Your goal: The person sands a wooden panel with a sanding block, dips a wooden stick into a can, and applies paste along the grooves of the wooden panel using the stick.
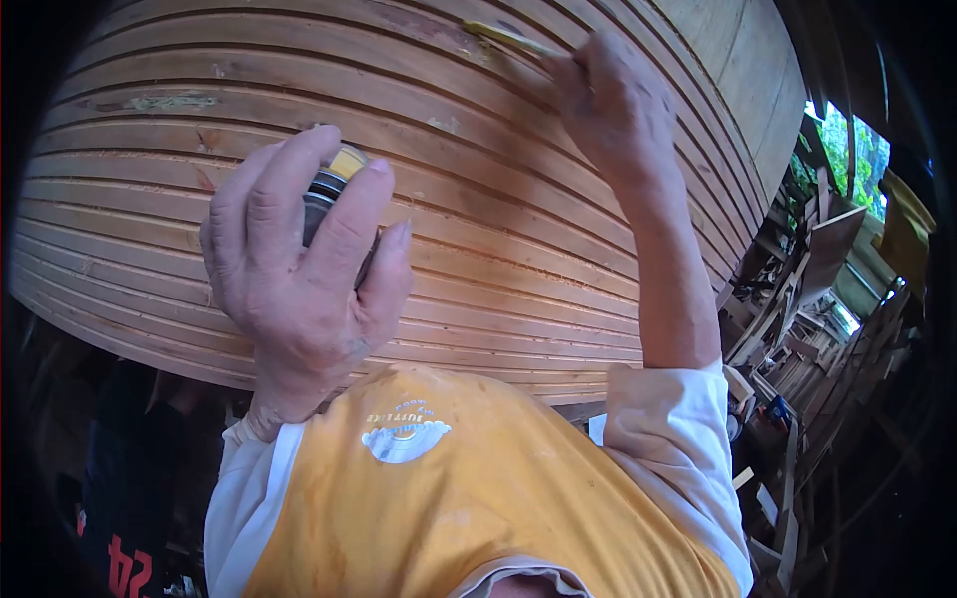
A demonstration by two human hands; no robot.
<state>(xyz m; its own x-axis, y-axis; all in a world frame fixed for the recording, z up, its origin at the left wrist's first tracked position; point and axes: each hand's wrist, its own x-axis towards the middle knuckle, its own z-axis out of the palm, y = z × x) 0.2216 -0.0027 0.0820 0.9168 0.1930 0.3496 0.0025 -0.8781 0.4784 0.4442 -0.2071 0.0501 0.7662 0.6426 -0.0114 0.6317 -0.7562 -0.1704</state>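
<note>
My left hand (299, 239) is wrapped round a small dark can (317, 204). Something yellowish (347, 161) shows at the can's open end, and my fingers cover much of its side. Higher up and to the right, my right hand (623, 110) is closed on a thin stick (518, 40) with a yellow tip. That tip is at a yellowish smeared patch on the wooden slatted surface (498, 234); I cannot tell whether it is touching. Long dark grooves run between the slats.
A pale patch (171, 102) marks the slats at the left. Smooth pale panels (743, 70) adjoin them at upper right. Scrap boards (797, 329) are piled along the right side. Dark cloth with red figures (128, 563) shows at lower left.
</note>
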